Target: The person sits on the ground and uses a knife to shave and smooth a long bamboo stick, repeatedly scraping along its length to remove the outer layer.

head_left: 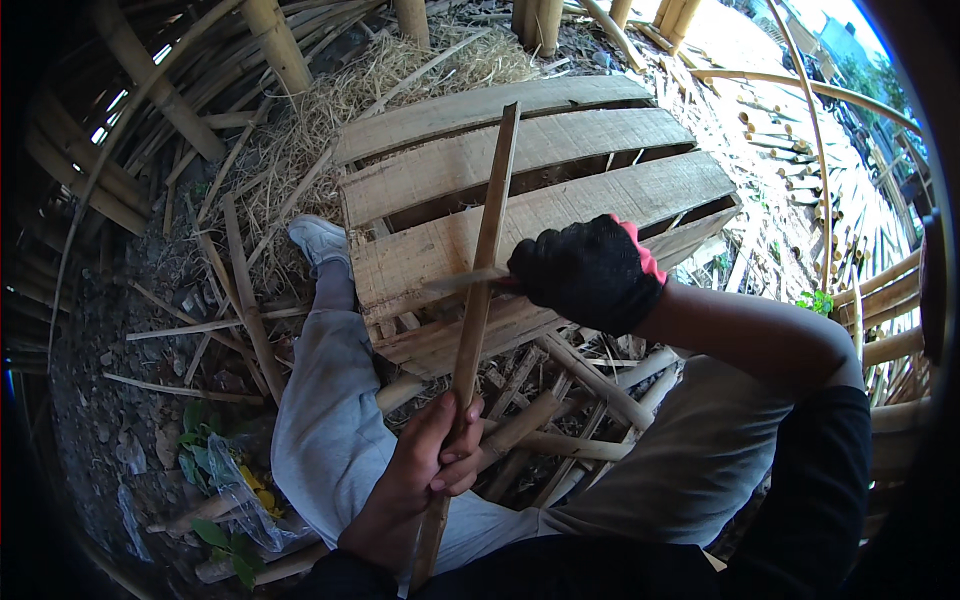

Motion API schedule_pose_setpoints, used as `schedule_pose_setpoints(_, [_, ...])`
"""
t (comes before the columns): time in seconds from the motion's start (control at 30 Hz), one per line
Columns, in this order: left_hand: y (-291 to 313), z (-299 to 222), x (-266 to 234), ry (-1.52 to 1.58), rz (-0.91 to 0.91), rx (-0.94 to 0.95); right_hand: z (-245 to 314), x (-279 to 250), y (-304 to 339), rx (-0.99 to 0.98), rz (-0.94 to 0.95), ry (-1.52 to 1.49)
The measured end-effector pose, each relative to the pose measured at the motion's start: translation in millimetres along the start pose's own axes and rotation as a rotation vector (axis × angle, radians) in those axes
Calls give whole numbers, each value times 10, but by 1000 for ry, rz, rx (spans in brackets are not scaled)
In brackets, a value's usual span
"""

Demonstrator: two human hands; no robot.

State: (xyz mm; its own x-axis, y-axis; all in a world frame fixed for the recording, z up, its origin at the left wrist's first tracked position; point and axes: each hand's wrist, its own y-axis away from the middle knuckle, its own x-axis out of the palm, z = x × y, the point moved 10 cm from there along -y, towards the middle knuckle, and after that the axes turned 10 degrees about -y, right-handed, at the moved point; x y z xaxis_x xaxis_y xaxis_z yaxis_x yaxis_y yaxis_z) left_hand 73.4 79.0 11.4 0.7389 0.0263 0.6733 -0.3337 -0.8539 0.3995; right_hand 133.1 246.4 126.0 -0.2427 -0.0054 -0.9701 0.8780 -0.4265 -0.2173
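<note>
My bare left hand (pixel 437 452) is wrapped round the lower part of a long split bamboo strip (pixel 487 235), which slants up and away from me over a slatted wooden crate (pixel 430 255). In a black glove with a red cuff, my right hand (pixel 585 272) is closed on the handle of a knife (pixel 467 280). The knife's blade points left and crosses the strip about midway along it. Most of the handle is hidden inside the gloved fist. Whether the edge bites into the bamboo cannot be made out.
Cut bamboo pieces (pixel 520 430) lie between my legs under the crate's near side. Dry shavings (pixel 300 160) heap behind it on the left. Bamboo posts (pixel 275 45) stand at the far left. A clear plastic bag (pixel 250 500) lies among leaves at the lower left.
</note>
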Motion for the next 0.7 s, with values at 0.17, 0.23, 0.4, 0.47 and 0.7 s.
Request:
schedule_pose_setpoints(0.17, [22, 13, 4, 25, -2, 19, 166, 14, 37, 68, 122, -113])
schedule_pose_setpoints(0.23, [13, 28, 9, 26, 6, 8, 389, -118, 99, -180, -152, -268])
schedule_pose_setpoints(0.4, [4, 29, -2, 6, 12, -19, -329, 2, -108, 20, 18, 29])
schedule_pose_setpoints(0.47, [27, 45, 11, 47, 17, -9, -63, -22, -66, -36, 66, -34])
schedule_pose_setpoints(0.7, [-10, 53, 62, 79, 61, -33, -371, -55, -141, -170, 11, 51])
